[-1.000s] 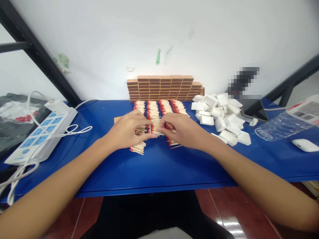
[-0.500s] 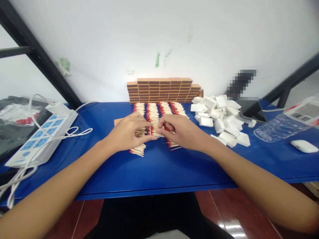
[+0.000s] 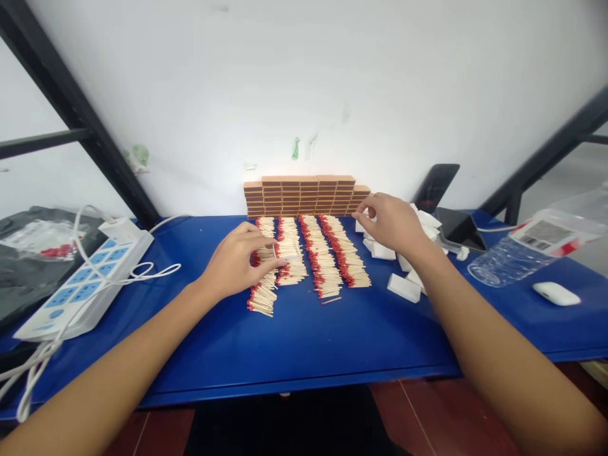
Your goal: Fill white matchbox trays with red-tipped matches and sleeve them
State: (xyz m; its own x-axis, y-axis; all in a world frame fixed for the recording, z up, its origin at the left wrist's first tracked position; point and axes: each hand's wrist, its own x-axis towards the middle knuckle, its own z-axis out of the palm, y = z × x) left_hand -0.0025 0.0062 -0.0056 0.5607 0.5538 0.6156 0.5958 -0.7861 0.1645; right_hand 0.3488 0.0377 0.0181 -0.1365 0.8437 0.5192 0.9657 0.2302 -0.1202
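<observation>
Nearest you lies a loose match, before match rows with heads leftward, probably for order. Your left hand pinches a white tray (mostly hidden) over them, seemingly to steady it. Your right hand curls over white boxes; I cannot tell whether it grips anything. Behind, brown matchboxes stand stacked, apparently saving space.
</observation>
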